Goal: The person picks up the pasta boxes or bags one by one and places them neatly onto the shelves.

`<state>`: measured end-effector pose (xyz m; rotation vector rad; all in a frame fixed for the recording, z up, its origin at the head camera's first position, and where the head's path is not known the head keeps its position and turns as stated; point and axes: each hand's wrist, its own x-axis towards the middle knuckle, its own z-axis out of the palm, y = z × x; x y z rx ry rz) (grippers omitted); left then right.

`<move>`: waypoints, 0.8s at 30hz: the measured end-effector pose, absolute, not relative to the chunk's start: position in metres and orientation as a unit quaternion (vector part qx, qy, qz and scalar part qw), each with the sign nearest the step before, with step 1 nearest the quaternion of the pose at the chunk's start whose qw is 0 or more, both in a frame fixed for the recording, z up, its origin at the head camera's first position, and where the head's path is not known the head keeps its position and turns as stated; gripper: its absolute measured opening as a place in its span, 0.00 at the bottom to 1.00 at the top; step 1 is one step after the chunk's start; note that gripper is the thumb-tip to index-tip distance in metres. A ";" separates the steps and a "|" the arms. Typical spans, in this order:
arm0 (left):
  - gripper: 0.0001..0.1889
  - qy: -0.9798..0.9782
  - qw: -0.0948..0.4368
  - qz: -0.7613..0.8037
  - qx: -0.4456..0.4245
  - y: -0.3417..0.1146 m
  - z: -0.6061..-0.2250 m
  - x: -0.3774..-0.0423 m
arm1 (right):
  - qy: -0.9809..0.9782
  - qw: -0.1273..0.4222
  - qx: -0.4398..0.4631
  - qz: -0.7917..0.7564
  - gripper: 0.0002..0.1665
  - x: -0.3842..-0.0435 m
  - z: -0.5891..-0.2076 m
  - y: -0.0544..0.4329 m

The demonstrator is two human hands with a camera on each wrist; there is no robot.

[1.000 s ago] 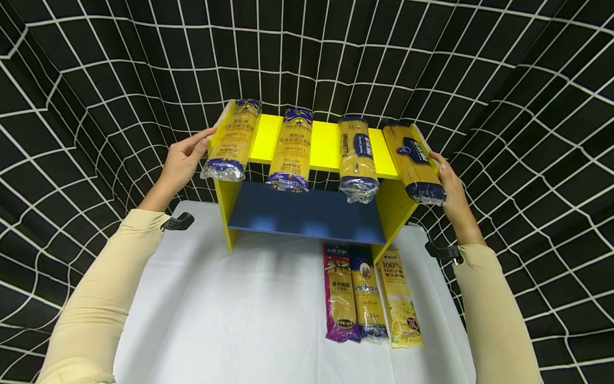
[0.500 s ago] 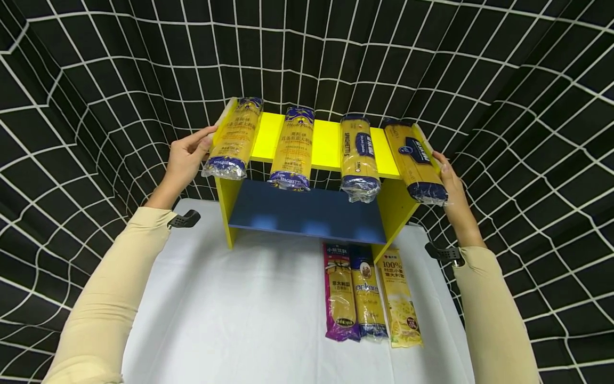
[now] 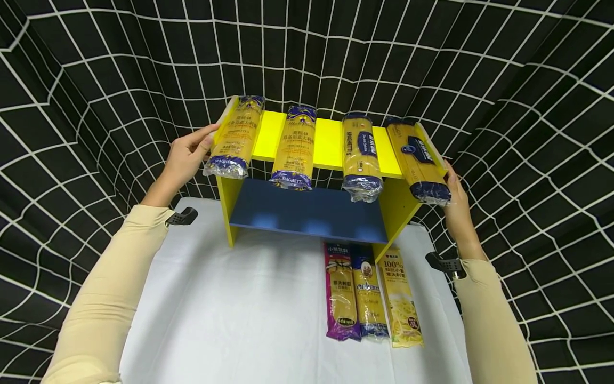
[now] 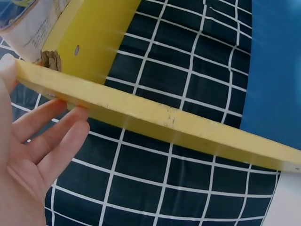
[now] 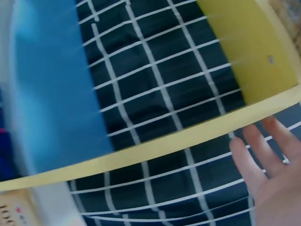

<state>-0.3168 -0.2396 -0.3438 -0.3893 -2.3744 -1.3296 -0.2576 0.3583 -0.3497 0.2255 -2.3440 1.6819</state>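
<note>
A yellow shelf (image 3: 328, 144) with a blue lower board (image 3: 307, 208) stands on the white-covered table. Several spaghetti packs lie across its top, including a blue-ended pack (image 3: 293, 146) and a navy-labelled pack (image 3: 362, 154). My left hand (image 3: 184, 154) grips the upper left side panel; in the left wrist view the thumb lies at the panel's edge (image 4: 155, 110) and the fingers (image 4: 66, 141) touch its outer face. My right hand (image 3: 458, 213) is at the upper right side panel, its fairly straight fingers (image 5: 247, 155) at the outer side. The right thumb is hidden.
On the table, in front of the shelf's right end, lie a purple-edged pasta pack (image 3: 341, 293), a blue-and-yellow pasta pack (image 3: 370, 298) and a pale yellow pasta pack (image 3: 402, 298). Black cloth with a white grid (image 3: 307, 53) surrounds the table.
The right hand's fingers have slid slightly down and toward me along the right panel. The left hand keeps its place on the left panel, and the packs keep their order.
</note>
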 end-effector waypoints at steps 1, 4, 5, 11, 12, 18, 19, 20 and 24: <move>0.21 -0.844 0.192 -0.481 -0.139 -0.239 -0.344 -0.317 | -0.788 0.132 0.075 0.596 0.31 -0.257 -0.358 0.358; 0.21 -0.835 0.192 -0.497 -0.137 -0.238 -0.343 -0.318 | -0.776 0.149 0.062 0.609 0.32 -0.249 -0.385 0.354; 0.21 -0.833 0.194 -0.500 -0.136 -0.238 -0.343 -0.319 | -0.774 0.149 0.060 0.612 0.31 -0.245 -0.395 0.352; 0.22 -0.839 0.217 -0.480 -0.138 -0.239 -0.346 -0.322 | -0.820 0.119 0.035 0.558 0.32 -0.223 -0.464 0.343; 0.22 -0.843 0.220 -0.472 -0.139 -0.239 -0.346 -0.322 | -0.827 0.114 0.026 0.550 0.32 -0.220 -0.477 0.342; 0.22 -0.865 0.218 -0.429 -0.142 -0.239 -0.345 -0.320 | -0.873 0.059 -0.016 0.483 0.34 -0.196 -0.546 0.322; 0.22 -0.866 0.217 -0.429 -0.142 -0.239 -0.345 -0.320 | -0.876 0.045 -0.017 0.479 0.34 -0.192 -0.555 0.316; 0.22 -0.865 0.217 -0.429 -0.141 -0.238 -0.345 -0.320 | -0.878 0.032 -0.018 0.478 0.35 -0.188 -0.564 0.311; 0.22 -0.862 0.218 -0.435 -0.138 -0.237 -0.345 -0.320 | -0.888 0.000 -0.015 0.459 0.34 -0.173 -0.591 0.290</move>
